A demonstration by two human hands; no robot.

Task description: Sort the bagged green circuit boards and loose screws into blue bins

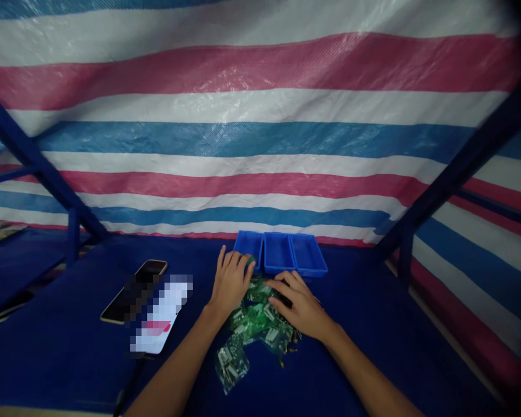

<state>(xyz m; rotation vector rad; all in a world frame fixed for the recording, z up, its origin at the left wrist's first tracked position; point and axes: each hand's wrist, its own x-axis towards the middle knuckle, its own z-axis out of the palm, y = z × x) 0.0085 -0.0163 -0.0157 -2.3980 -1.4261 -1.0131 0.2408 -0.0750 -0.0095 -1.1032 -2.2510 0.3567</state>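
Note:
My left hand [230, 281] reaches over the near edge of the left blue tray [248, 238]. Its thumb and fingers are bent around a small green item [250, 260], mostly hidden by the fingers. My right hand [301, 304] rests over the pile, fingers apart and curved, its fingertips at the top of the packets. The pile of small clear and green plastic packets [254, 321] lies between both hands, with pale pieces inside. One clear packet [232, 365] lies nearest me. Small brass-coloured metal parts [292, 344] lie beside the pile, partly under my right hand.
Two more blue trays, a middle one [279, 252] and a right one [308, 255], stand at the back. To the left lie a dark phone [145, 281] and a lit phone [162, 315]. Blue metal bars [39, 168] and a striped sheet [243, 139] enclose the blue table [73, 347].

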